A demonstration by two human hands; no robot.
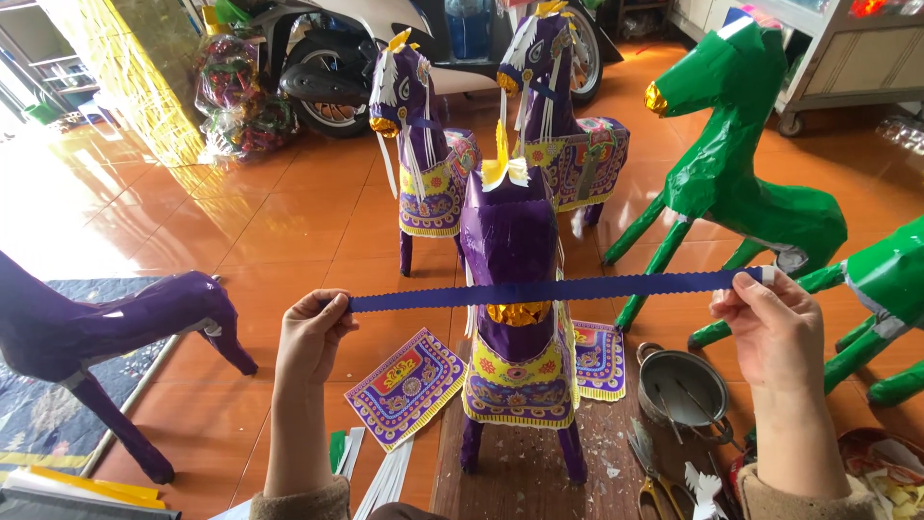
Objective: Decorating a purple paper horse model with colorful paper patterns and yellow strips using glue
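Observation:
My left hand [313, 332] pinches the left end of a long blue scalloped paper strip [558, 290]. My right hand [775, 323] pinches its right end, so the strip is stretched level between them. It crosses in front of the head of a purple paper horse [515, 289] that stands on a wooden board [525, 477] right before me. The horse has a gold muzzle [518, 313], a yellow and white crest, and a patterned saddle cloth [518, 383].
Two more decorated purple horses [423, 144] [563, 116] stand behind, plain green horses [741, 164] at right, a bare purple one [106, 327] at left. A metal pot [681, 383], scissors [650, 472] and patterned paper sheets [406, 385] lie near. A scooter [346, 58] is parked at the back.

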